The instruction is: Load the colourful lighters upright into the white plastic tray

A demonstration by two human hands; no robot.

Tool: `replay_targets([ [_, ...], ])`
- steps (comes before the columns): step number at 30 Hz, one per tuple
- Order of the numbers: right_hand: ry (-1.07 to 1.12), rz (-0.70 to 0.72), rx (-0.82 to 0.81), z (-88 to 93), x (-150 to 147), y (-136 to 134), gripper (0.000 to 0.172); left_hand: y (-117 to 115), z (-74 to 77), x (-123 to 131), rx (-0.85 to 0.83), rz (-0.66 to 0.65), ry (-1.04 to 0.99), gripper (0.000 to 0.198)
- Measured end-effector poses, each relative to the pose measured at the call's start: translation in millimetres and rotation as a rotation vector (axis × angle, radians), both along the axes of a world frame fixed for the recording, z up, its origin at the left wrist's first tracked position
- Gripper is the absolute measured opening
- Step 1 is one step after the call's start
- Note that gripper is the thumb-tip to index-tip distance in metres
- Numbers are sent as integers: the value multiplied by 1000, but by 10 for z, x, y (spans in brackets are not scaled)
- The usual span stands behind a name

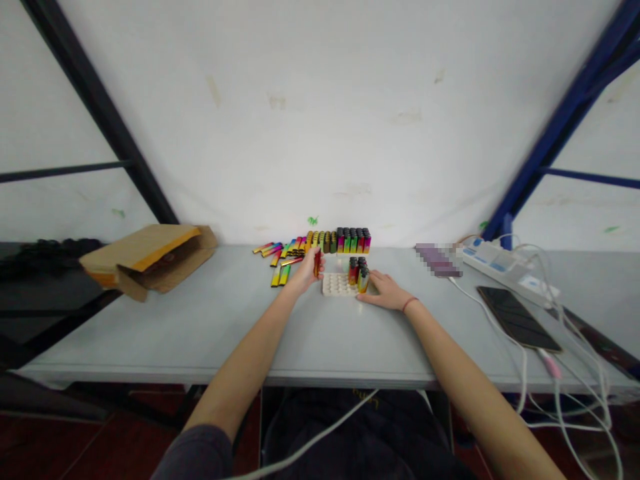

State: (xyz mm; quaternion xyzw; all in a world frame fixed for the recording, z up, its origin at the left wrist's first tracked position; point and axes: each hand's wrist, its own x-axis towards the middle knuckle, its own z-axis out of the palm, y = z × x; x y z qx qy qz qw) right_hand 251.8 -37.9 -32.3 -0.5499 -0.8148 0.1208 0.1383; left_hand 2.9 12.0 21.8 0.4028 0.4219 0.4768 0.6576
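Note:
My left hand (306, 268) is closed around a red lighter (317, 263), held upright just beyond the left edge of a white tray (331, 287). The tray has rows of round holes. Several lighters with black tops stand in its right part, among them a yellow one (363, 283) at the front right. My right hand (386, 291) grips the tray's right front corner, thumb along the front edge and fingers beside the standing lighters. Part of the tray's right end is hidden by that hand.
Behind the tray stands a block of multicoloured lighters (354, 241), with loose ones (285, 275) lying to its left. An opened cardboard box (150, 257) is at the left. To the right lie a phone (517, 319), a power strip (505, 267) and tangled white cables (493, 319).

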Motion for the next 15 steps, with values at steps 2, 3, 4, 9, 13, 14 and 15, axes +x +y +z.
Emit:
replay_targets([
  [2, 2, -1, -6, 0, -1, -1, 79, 5, -8, 2, 32, -25, 38, 30],
  [3, 2, -2, -7, -1, -1, -1, 79, 6, -14, 5, 55, -32, 65, 30],
  [4, 3, -2, -6, -2, -1, 0, 80, 7, -21, 7, 83, -34, 92, 29],
  [9, -3, -3, 2, -14, 5, 14, 80, 36, -83, 19, 206, -32, 199, 27],
  [13, -8, 3, 2, -17, 11, 18, 80, 77, -132, 13, 271, -23, 308, 26],
  [14, -9, 2, 2, -17, 11, 17, 80, 86, -141, 8, 295, -4, 341, 25],
  [15, -10, 0, 1, -16, 10, 16, 81, 93, -148, 2, 322, 20, 374, 24],
])
